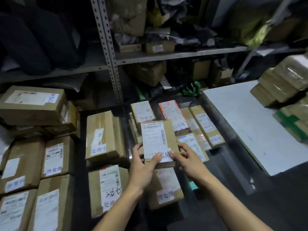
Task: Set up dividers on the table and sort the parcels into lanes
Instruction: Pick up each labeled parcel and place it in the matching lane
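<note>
- Forearms reach up from the bottom edge; the left hand [141, 165] and right hand [186, 161] meet on one small parcel [158, 140], held above a crowded dark table [230, 164].
- Left hand: thumb pressed on the label's lower edge, fingers curled round the parcel's left side and out of sight beneath it.
- Right hand: thumb pinches the lower right corner, fingers curled alongside the right edge; both hands have a firm hold.
- Parcel: a flat brown cardboard box, tilted label-up between the hands, its handwritten tag [164, 155] partly under the thumbs.
- Handling, as a judgement: it looks light and stiff, easy for one hand; glossy tape and label may be slick, so bare cardboard edges are the better hold.
- Beyond the fingertips, more labelled boxes [176, 115] lie in rough rows; another box [165, 190] sits just under the wrists.
- Left of the left hand, larger cartons [101, 135] stack up.
- Right of the right hand, well apart, lies a white board [246, 124], possibly a divider.
</note>
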